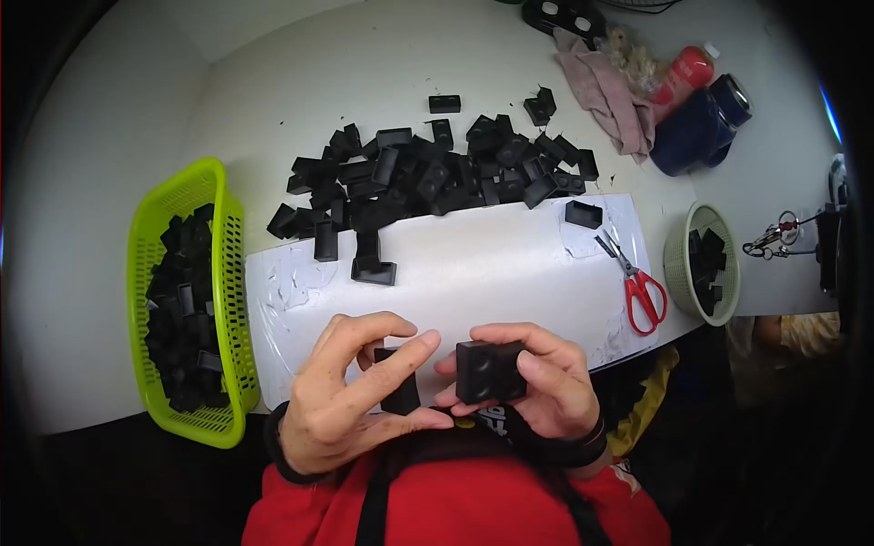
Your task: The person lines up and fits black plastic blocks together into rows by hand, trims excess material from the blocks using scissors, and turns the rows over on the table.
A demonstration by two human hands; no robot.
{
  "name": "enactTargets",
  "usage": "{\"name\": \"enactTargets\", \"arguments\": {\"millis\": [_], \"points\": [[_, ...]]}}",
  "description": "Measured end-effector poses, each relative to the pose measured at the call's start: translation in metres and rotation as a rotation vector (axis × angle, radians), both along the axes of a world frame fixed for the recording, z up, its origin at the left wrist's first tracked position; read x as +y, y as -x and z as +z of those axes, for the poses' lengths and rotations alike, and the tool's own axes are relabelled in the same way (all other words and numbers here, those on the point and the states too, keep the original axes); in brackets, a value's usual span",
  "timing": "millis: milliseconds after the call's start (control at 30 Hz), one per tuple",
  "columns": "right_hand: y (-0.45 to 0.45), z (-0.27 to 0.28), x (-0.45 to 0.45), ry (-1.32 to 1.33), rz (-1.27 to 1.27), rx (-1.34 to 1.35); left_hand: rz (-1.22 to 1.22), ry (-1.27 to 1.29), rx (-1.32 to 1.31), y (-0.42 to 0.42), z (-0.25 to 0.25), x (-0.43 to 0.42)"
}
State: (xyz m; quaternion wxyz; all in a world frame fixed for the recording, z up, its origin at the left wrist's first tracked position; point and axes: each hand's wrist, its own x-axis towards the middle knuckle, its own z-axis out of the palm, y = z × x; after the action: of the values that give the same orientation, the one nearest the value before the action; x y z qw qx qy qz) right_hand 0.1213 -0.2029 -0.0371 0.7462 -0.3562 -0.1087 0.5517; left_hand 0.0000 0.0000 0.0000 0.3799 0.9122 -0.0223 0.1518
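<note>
My left hand (360,391) curls around a black rectangular plastic part (401,393), which is partly hidden behind the fingers. In my right hand (557,380) is another black plastic part (487,371), pinched between thumb and fingers, with round dimples on the face towards me. The two parts are apart, side by side above the near edge of the white board (455,264). Beyond them lies a heap of similar black parts (432,177), some showing an open hollow side. A couple of loose ones (373,271) rest on the board's far left edge.
A green basket (238,364) filled with black parts stands at left. Red-handled scissors (645,300) lie at the board's right, beside a pale basket (726,305) with a few parts. At back right are a pink cloth (612,96), a red bottle (683,77) and a blue flask (696,132).
</note>
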Motion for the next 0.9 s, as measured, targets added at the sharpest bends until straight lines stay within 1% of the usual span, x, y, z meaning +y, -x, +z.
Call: {"name": "enactTargets", "arguments": {"millis": [67,100,167,233,300,367,533,600,633,733,800,833,867,900], "points": [[0.002,0.002,0.003,-0.029,-0.052,0.024,-0.016,-0.132,-0.028,-0.008,0.004,-0.006],[0.000,0.002,0.001,-0.004,-0.039,0.009,-0.002,-0.108,-0.042,-0.013,-0.003,-0.011],[0.000,0.000,0.000,0.109,-0.046,-0.044,-0.020,-0.087,0.050,-0.017,-0.001,-0.014],[-0.001,-0.004,0.000,0.095,-0.041,-0.017,-0.027,-0.122,0.083,-0.018,0.003,-0.013],[-0.002,-0.005,0.000,0.093,-0.040,0.002,-0.040,-0.065,0.051,-0.019,0.002,-0.012],[-0.003,-0.006,0.001,0.014,-0.060,0.072,-0.047,-0.021,0.060,-0.018,0.001,-0.008],[-0.005,-0.010,0.003,-0.009,-0.020,0.076,-0.075,0.083,0.034,-0.013,-0.009,-0.003],[-0.005,-0.009,0.006,-0.029,-0.011,0.085,-0.030,0.226,0.005,-0.006,-0.013,-0.001],[-0.005,-0.008,0.008,-0.032,-0.006,0.085,-0.024,0.224,-0.002,-0.003,-0.014,0.001],[-0.006,-0.002,0.017,-0.010,0.026,0.078,0.034,0.375,-0.105,0.009,-0.027,0.004],[-0.005,0.011,0.032,-0.006,0.059,0.070,0.095,0.372,-0.162,0.022,-0.029,0.006],[-0.005,0.023,0.045,0.035,0.125,0.057,0.140,0.376,-0.214,0.029,-0.027,0.007],[-0.004,0.033,0.060,0.077,0.184,0.042,0.208,0.305,-0.243,0.040,-0.019,0.013],[0.002,0.041,0.081,0.063,0.218,0.021,0.306,0.209,-0.310,0.052,-0.010,0.018]]}}
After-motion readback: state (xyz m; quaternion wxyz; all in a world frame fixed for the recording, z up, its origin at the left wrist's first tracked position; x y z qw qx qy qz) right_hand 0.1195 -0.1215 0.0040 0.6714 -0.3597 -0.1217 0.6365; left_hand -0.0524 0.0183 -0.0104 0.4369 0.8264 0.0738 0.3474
